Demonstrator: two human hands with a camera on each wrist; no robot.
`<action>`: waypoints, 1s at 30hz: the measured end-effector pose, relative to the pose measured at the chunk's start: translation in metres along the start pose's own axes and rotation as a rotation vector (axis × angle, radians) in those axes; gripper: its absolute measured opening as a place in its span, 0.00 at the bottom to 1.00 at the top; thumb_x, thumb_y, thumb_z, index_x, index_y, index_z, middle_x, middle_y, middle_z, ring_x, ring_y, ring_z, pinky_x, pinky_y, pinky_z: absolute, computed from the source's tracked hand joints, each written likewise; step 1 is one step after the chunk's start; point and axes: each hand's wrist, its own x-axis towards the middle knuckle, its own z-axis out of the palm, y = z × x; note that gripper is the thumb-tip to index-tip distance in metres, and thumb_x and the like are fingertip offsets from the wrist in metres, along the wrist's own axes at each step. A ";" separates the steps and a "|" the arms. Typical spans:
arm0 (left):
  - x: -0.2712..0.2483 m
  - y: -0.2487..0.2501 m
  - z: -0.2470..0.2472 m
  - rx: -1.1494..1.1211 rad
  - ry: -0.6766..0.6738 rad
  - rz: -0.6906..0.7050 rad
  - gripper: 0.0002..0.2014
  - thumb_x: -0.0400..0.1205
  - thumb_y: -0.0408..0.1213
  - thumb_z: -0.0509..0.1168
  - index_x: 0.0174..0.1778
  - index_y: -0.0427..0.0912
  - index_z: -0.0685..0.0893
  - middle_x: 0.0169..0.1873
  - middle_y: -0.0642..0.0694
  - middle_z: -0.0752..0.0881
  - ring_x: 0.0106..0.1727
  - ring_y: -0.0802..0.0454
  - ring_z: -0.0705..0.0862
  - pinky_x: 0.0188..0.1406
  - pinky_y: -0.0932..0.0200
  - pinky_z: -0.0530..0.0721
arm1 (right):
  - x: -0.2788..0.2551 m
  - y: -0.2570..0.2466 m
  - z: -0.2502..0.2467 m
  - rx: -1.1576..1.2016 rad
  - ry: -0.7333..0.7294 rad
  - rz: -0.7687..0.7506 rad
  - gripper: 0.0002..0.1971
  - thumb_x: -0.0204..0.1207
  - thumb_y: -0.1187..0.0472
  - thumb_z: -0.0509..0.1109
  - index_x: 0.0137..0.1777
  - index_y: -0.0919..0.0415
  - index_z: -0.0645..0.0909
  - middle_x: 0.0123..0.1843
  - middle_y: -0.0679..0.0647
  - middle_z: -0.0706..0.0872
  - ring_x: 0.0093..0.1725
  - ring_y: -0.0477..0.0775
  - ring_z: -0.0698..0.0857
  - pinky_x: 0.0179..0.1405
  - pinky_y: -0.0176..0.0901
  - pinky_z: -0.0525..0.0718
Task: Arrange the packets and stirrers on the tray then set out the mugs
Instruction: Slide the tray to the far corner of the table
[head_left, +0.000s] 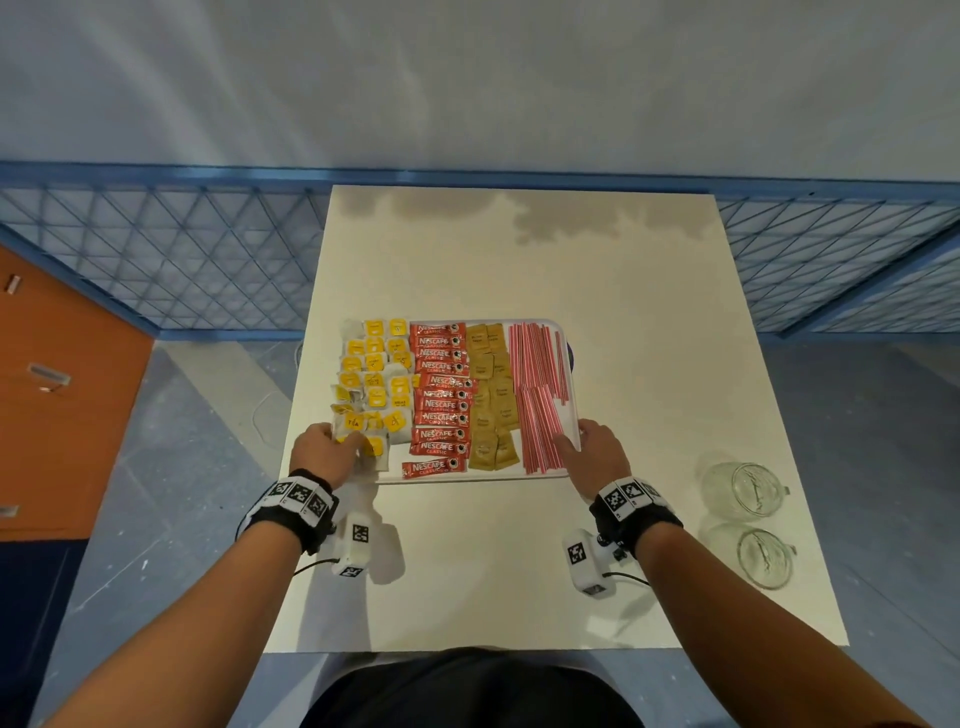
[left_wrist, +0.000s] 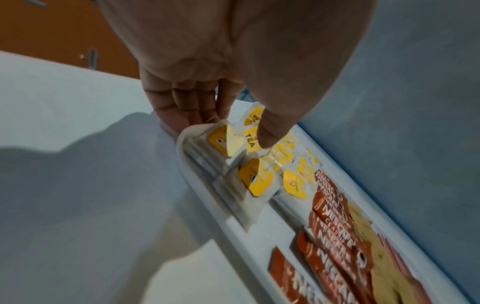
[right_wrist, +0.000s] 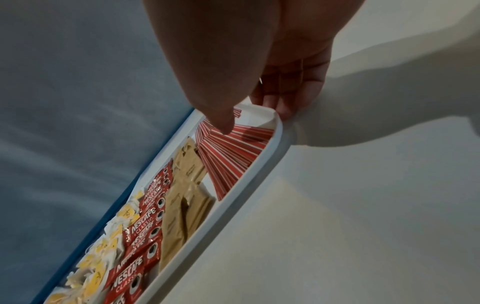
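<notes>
A white tray (head_left: 470, 479) sits mid-table and casts a shadow under its near edge. It holds yellow tea bags (head_left: 374, 384), red Nescafe sticks (head_left: 441, 402), brown sugar packets (head_left: 491, 400) and red-and-white stirrers (head_left: 540, 395), laid in columns. My left hand (head_left: 337, 439) grips the tray's left rim (left_wrist: 197, 197), fingers underneath, thumb on a tea bag (left_wrist: 250, 139). My right hand (head_left: 576, 439) grips the right rim (right_wrist: 233, 205), thumb on the stirrers (right_wrist: 233, 156). Two clear glass mugs (head_left: 748, 491) (head_left: 763, 556) stand at the near right of the table.
The white table (head_left: 519, 571) is bare between the tray and me and behind the tray. A blue mesh fence (head_left: 182, 249) runs behind it. An orange cabinet (head_left: 57, 389) stands to the left. The grey floor (head_left: 857, 441) lies on both sides.
</notes>
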 end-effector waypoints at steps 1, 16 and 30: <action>0.003 -0.002 -0.001 -0.020 -0.011 0.007 0.11 0.80 0.43 0.71 0.38 0.39 0.85 0.35 0.39 0.86 0.44 0.36 0.86 0.35 0.54 0.75 | -0.001 -0.001 0.001 0.008 0.009 0.005 0.25 0.81 0.39 0.67 0.68 0.57 0.81 0.62 0.57 0.87 0.58 0.60 0.86 0.58 0.52 0.84; 0.001 -0.015 -0.003 -0.189 0.044 -0.037 0.22 0.81 0.54 0.69 0.58 0.37 0.84 0.50 0.40 0.88 0.47 0.40 0.85 0.47 0.52 0.80 | -0.021 -0.022 0.020 0.152 0.022 0.110 0.28 0.83 0.31 0.59 0.60 0.58 0.72 0.48 0.55 0.87 0.42 0.57 0.89 0.45 0.55 0.90; 0.006 -0.021 -0.035 -0.367 0.111 0.106 0.27 0.72 0.66 0.64 0.48 0.44 0.87 0.41 0.47 0.91 0.42 0.47 0.89 0.41 0.51 0.85 | -0.022 -0.053 0.001 0.211 0.123 -0.050 0.27 0.83 0.32 0.59 0.60 0.58 0.74 0.48 0.54 0.88 0.43 0.56 0.88 0.45 0.57 0.89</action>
